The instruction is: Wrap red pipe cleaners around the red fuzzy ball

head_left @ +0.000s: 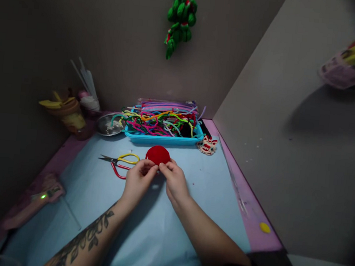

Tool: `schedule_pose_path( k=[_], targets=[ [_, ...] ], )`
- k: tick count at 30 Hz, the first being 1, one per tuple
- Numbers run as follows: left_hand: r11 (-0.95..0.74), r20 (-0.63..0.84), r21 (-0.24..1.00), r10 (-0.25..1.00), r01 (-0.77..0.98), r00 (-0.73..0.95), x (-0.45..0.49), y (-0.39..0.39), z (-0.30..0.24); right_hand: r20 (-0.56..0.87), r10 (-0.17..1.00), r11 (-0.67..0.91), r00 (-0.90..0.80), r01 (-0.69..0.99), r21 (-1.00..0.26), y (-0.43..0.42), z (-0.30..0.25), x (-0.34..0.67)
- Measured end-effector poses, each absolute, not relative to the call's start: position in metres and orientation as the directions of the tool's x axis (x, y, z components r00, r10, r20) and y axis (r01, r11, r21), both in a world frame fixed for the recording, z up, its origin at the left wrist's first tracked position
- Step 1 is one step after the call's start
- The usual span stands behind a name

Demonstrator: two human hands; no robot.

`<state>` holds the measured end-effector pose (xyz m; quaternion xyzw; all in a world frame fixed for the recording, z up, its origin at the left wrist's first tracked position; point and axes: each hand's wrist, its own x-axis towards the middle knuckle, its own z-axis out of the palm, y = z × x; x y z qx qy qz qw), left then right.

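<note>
A red, rounded piece with a soft-looking surface [158,154] is held above the blue cloth, in the middle of the head view. My left hand [139,178] pinches its near edge from the left, thumb and fingers closed. From the other side my right hand [175,181] grips the same edge, its thumb close to the left one. The fingers hide the piece's lower rim. Just left of my left hand lie scissors [115,161] with one yellow and one red handle, blades pointing left.
A blue tray [164,140] of colourful pipe cleaners stands at the back. Beside it are a metal bowl [108,131] and a lion-face ornament [207,146]. A pink glue gun [37,205] with a green light lies left. Green figures [181,16] hang on the wall.
</note>
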<state>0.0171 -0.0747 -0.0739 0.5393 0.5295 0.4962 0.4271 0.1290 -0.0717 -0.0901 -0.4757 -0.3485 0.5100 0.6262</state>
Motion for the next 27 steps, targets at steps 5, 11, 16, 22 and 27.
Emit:
schedule_pose_path(
  k=[5,11,16,22,27],
  targets=[
    [-0.098,0.114,0.948,0.993,0.304,-0.035,0.013,-0.074,-0.072,-0.031,0.986,0.012,0.165,-0.252,-0.968,-0.071,-0.092,0.132],
    [-0.120,0.143,0.916,0.989,0.382,-0.031,0.011,-0.072,-0.068,-0.025,0.978,0.013,0.209,-0.177,-0.984,-0.069,-0.100,0.131],
    [-0.133,0.150,0.896,0.989,0.423,-0.008,0.011,-0.070,-0.069,-0.121,0.975,-0.065,0.188,-0.280,-0.958,-0.068,-0.100,0.128],
    [-0.056,0.072,0.972,0.996,0.226,-0.061,0.006,-0.063,-0.076,-0.223,0.967,-0.143,0.126,-0.460,-0.876,-0.066,-0.095,0.133],
    [-0.040,0.056,0.953,0.997,0.299,-0.047,-0.005,-0.056,-0.077,-0.239,0.966,-0.162,0.095,-0.496,-0.853,-0.064,-0.093,0.139]
  ],
)
